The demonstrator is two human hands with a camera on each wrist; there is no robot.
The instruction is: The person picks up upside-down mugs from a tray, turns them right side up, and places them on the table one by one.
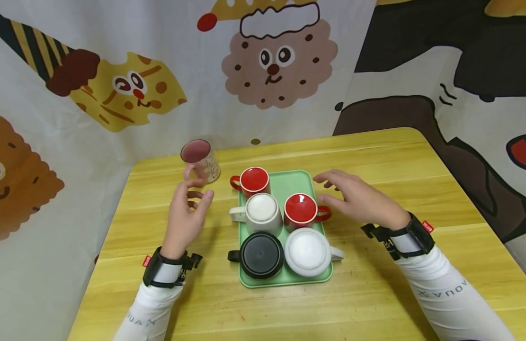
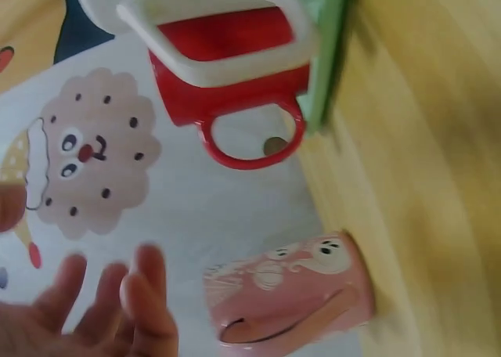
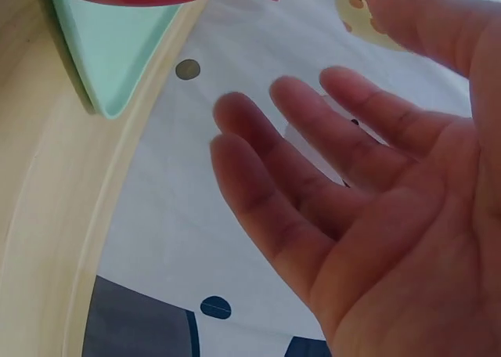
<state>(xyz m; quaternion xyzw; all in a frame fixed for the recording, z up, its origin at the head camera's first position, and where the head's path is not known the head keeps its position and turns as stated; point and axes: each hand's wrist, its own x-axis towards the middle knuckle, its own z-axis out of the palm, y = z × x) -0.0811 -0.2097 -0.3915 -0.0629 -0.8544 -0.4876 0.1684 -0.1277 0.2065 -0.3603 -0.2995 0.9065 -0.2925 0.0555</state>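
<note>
A pink mug (image 1: 205, 163) with raised pale figures stands upright at the table's back left. My left hand (image 1: 187, 215), fingers loosely bent and holding nothing, hovers just in front of it. On the green tray (image 1: 288, 182) are two red mugs (image 1: 255, 182) (image 1: 300, 210), a cream mug (image 1: 263, 213), a black mug (image 1: 261, 255) and a white mug (image 1: 307, 252). The cream, black and white ones show their bases upward. To the right of the tray, my right hand (image 1: 356, 196) hangs with relaxed, spread fingers near the front red mug's handle, also holding nothing.
The yellow wooden table (image 1: 373, 293) carries the tray near its middle. Behind the table hangs a white cloth (image 1: 160, 28) printed with cartoon food figures. Handles of the mugs stick out past the tray's left and right edges.
</note>
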